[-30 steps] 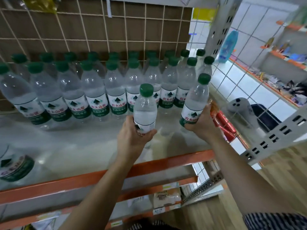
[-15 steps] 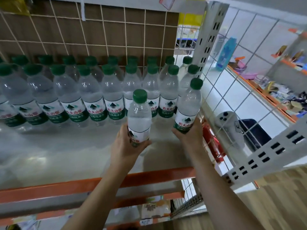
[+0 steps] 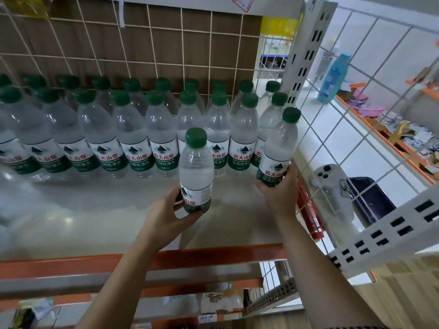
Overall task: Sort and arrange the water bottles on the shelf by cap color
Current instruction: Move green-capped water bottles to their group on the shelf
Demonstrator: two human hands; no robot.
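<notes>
Water bottle, green cap, centre frame: my left hand curls round its base, over the shelf. Second bottle, centre right by the wire side: right hand grips its label end. Behind, two rows span mid-frame, every visible cap green. Looks mostly sorted by my read; these two need slotting in front.

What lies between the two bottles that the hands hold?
Head view: between the left bottle and right bottle, only bare shelf; two row bottles stand behind the gap.
</notes>
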